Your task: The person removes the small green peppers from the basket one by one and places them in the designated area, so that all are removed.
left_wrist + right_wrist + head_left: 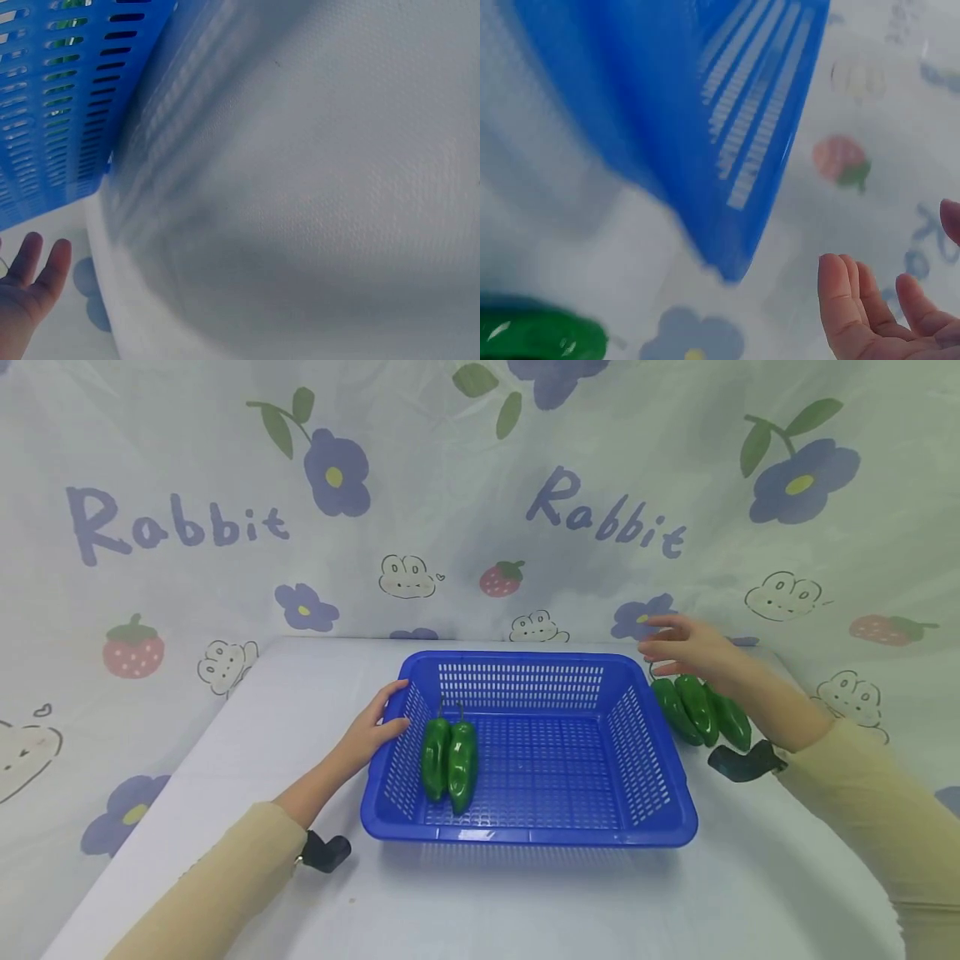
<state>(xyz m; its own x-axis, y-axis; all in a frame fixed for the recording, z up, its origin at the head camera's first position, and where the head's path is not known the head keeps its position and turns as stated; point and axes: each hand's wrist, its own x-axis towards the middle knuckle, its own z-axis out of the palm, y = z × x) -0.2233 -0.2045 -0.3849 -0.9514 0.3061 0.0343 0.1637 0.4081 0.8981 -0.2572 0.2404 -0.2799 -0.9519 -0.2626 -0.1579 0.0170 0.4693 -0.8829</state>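
Observation:
A blue plastic basket [529, 835] with slotted walls stands on the white table. Inside, along its left side, two glossy green peppers [462, 768] lie side by side. My left hand [369, 727] rests at the basket's left rim, its thumb over the edge; in the left wrist view its visible fingers [54, 274] extend loosely below the basket wall. Three more green peppers [697, 708] lie together outside the basket's right wall. Over their far end is my right hand [693, 647], fingers spread and holding nothing. In the right wrist view, one green pepper [544, 334] shows at the lower left.
Behind the table hangs a pale cloth [450, 485] printed with flowers, strawberries and rabbits. A black wrist-camera mount [327, 852] sits on the left wrist, and another black mount [746, 762] on the right wrist, near the peppers.

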